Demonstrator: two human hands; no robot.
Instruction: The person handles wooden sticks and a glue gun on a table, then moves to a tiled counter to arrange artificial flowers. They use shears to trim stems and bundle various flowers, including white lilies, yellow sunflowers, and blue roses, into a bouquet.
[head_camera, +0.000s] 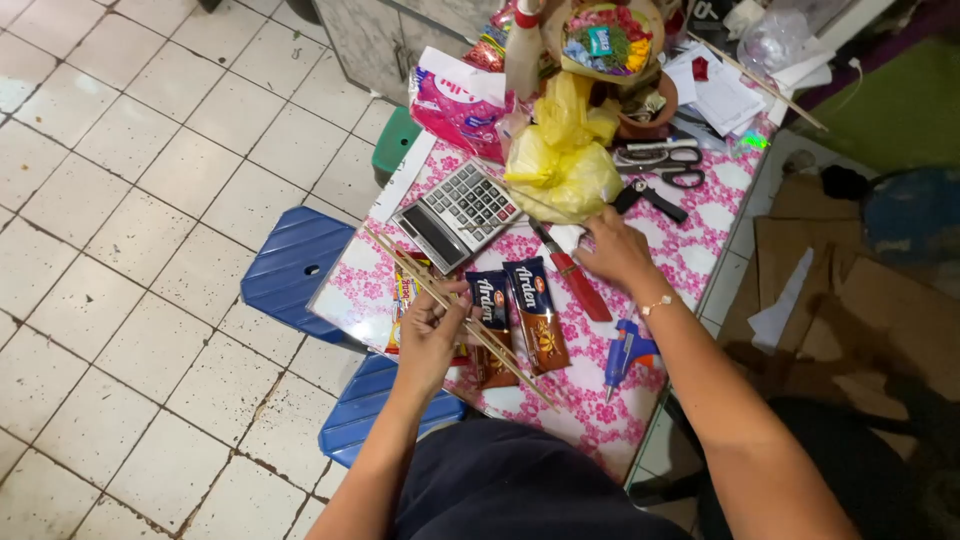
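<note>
Left hand (432, 335) grips thin wooden skewers (455, 305) over two brown snack packets (520, 315) at near table edge. Right hand (612, 248), loosely open, touches red-handled cutter (572, 278). Gathering stage; trimming likely needs steady grip.

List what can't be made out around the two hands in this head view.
- Left hand: it grips thin wooden sticks; their exact number is too fine to count.
- Right hand: fingertips lie against the yellow plastic bag; whether they pinch anything is hidden.
- Bag contents: concealed by the plastic.
- Blue glue gun: partly hidden by the right forearm.
</note>
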